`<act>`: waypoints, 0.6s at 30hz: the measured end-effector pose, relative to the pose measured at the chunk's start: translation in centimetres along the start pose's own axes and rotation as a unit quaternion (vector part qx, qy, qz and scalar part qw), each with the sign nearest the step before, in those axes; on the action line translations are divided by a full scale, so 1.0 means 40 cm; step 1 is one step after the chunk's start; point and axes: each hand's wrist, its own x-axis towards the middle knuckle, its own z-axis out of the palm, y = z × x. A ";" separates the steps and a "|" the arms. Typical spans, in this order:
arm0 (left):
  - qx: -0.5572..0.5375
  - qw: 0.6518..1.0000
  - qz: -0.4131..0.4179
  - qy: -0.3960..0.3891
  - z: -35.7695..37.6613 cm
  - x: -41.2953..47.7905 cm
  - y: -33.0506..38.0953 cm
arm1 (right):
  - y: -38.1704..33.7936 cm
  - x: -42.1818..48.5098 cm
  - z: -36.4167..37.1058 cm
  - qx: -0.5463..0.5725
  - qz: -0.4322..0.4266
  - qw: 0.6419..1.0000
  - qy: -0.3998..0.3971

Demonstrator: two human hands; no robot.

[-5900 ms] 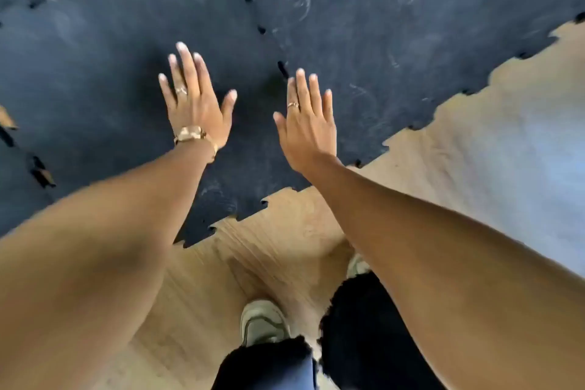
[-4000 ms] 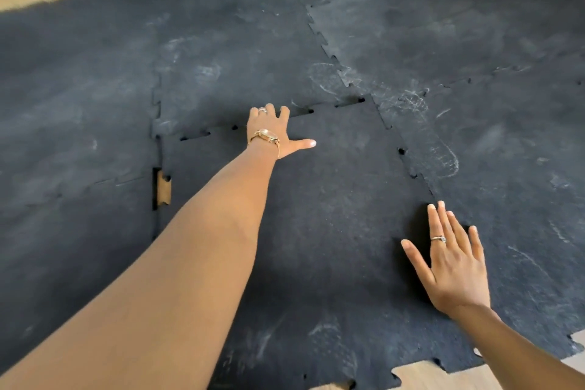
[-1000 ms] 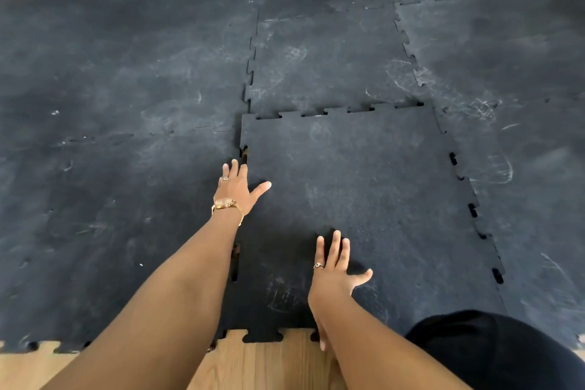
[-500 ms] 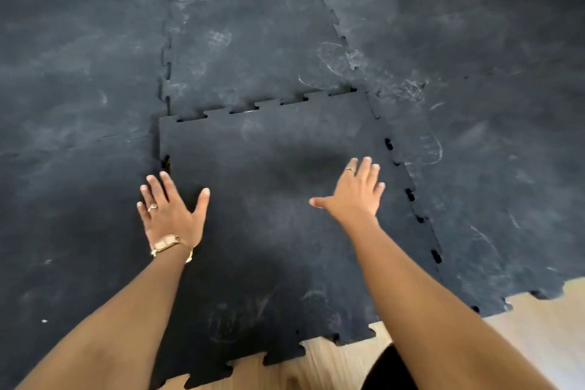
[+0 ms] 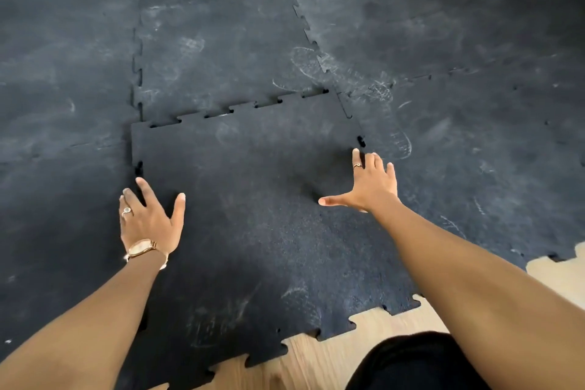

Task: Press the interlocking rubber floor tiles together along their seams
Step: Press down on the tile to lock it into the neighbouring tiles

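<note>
Floor tile (image 5: 253, 199) between (seemingly flattened) hands.

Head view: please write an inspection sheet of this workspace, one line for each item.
Surface: wood floor, bare at the near edge, the rest under black tiles.
Job's things: near tile; far seam shows open notches; small gaps also at left seam and right seam.
Clutter: nothing seen; only pale scuff marks on the tiles.
Grippers: left hand flat and spread at the left seam; right hand flat and spread at the right seam; neither holds anything.
Cables: nothing seen.
Surroundings: more tiles all around; person's dark trouser leg at the bottom.
</note>
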 end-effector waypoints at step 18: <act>0.012 0.996 0.058 -0.065 -0.056 0.001 -0.022 | 0.026 -0.045 0.014 0.000 -0.006 0.999 -0.038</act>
